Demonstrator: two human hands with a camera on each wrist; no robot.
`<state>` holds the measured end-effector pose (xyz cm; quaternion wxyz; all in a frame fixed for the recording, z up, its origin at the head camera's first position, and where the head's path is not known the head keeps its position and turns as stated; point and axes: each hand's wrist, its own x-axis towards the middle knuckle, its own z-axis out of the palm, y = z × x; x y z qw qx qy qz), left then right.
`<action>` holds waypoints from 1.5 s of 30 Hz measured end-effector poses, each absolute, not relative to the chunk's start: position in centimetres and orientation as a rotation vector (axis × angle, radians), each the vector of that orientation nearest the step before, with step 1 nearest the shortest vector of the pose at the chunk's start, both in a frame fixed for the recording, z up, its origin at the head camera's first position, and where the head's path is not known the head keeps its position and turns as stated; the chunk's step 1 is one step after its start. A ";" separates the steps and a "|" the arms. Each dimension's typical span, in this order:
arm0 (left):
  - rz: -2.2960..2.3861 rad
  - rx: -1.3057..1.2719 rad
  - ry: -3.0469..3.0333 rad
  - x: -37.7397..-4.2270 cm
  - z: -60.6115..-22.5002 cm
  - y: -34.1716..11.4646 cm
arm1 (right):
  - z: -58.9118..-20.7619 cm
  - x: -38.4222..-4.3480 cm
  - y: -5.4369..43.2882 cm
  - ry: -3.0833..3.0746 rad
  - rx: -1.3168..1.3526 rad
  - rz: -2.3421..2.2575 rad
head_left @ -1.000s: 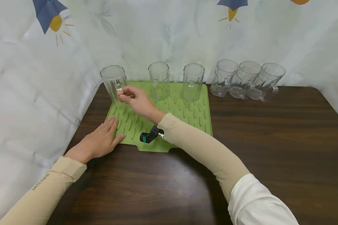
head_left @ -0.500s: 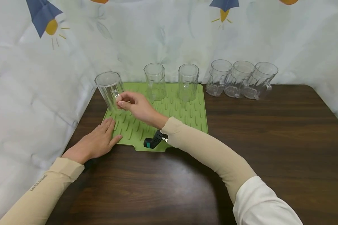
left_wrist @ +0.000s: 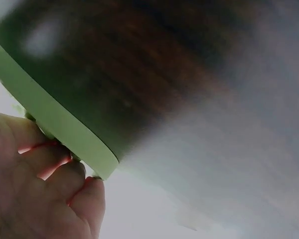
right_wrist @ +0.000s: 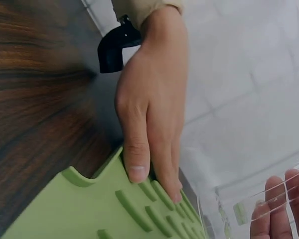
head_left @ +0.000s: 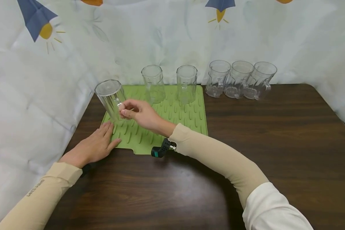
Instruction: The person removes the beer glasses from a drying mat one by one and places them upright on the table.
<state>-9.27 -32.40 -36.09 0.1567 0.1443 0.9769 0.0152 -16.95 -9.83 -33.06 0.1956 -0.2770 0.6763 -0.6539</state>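
My right hand grips the handle of a clear mug over the left side of the green ridged mat. The mug's rim faces up, and curled fingers hide most of its handle. In the right wrist view the mug is partly cut off at the lower right. My left hand rests with straight fingers on the mat's front left edge. From the left wrist view its fingertips show along the mat's rim. Two more clear mugs stand apart on the back of the mat.
Three clear mugs stand close together on the dark wooden table, right of the mat. A white patterned curtain hangs behind and along the left side. A black wrist camera mount hangs below the right wrist.
My right hand has brought the mug nearer, toward the front of the mat and closer to the left hand. The left hand stays on the mat's edge. The head view has shifted slightly.
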 end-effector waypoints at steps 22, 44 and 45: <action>0.082 0.410 2.793 -9.6 -36.4 -32.9 | -32.2 -15.4 -5.4 1.826 -0.791 -1.810; 0.190 0.372 2.738 -10.0 -36.1 -33.3 | -31.2 -14.4 -1.9 1.812 -0.852 -1.822; 0.195 0.367 2.734 -10.0 -36.1 -33.3 | -31.2 -14.3 -1.7 1.807 -0.858 -1.826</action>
